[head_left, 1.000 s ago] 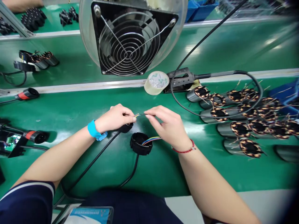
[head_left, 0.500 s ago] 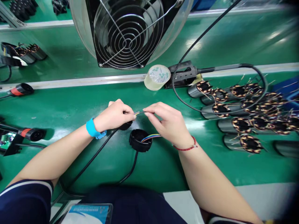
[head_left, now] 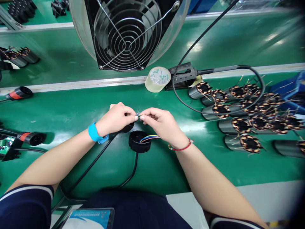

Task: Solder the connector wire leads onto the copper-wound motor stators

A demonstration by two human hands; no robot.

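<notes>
My left hand point(head_left: 118, 117), a blue band on its wrist, pinches thin wires point(head_left: 138, 114) between thumb and forefinger. Close against it, my right hand point(head_left: 162, 124) is also closed in a pinch, at the other side of the same wires; the tips in its fingers are mostly hidden. Under my left fingers sits a black round part point(head_left: 127, 128), partly covered, with a black cable point(head_left: 95, 162) running toward me. A second black round cap point(head_left: 139, 147) lies just below, its blue, yellow and pink wires point(head_left: 150, 137) leading under my right hand.
A caged fan point(head_left: 127, 46) stands ahead. Behind my hands are a roll of clear tape point(head_left: 157, 79) and a dark metal holder point(head_left: 182, 74) with a looping cable. Several copper-wound stators point(head_left: 240, 126) crowd the right, beside a blue bin point(head_left: 289, 90). Red-banded black connectors point(head_left: 34, 138) lie left.
My right hand has moved left, so its fingertips now almost meet those of my left hand at the wires. My left hand has stayed nearly in place. The view has shifted slightly.
</notes>
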